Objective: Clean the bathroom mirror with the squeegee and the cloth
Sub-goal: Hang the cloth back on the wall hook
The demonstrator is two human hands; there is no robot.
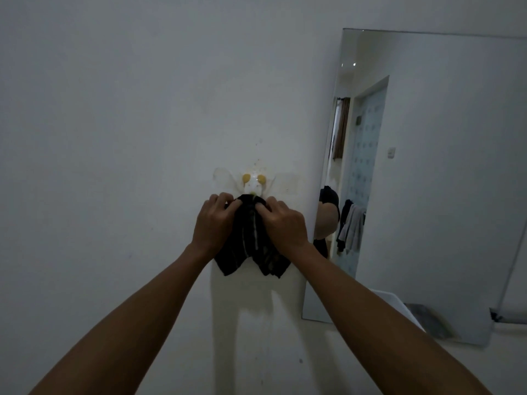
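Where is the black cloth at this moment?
The black cloth hangs at the centre of the head view, held by the left hand and right hand under the wall hook, left of the mirror.

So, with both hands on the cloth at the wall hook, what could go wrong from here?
1. The clear plastic adhesive wall hook looks only stuck to the wall; a hard pull by the left hand and right hand on the dark black cloth may tear it off.
2. The cloth may slip and fall.
3. The frameless wall mirror is close beside; an elbow could hit its edge.
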